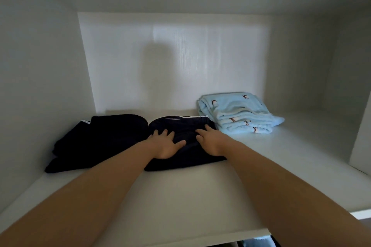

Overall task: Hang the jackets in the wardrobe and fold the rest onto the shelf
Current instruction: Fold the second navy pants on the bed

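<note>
Folded dark navy shorts with a white-trimmed waistband (180, 144) lie mid-shelf on the white wardrobe shelf (180, 196), directly under your palms. Your left hand (166, 144) and right hand (210, 140) press flat on them, fingers spread. Another folded dark garment (94, 142) sits just left; a folded light-blue fleece with small penguin prints (236, 114) just right.

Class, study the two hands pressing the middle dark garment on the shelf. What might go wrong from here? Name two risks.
1. Both the left hand and right hand lie flat on the middle dark garment; pushing it back may drag the top layer and rumple the fold.
2. It sits right beside the light blue fleece pile; a sideways shove could knock that pile askew.
</note>
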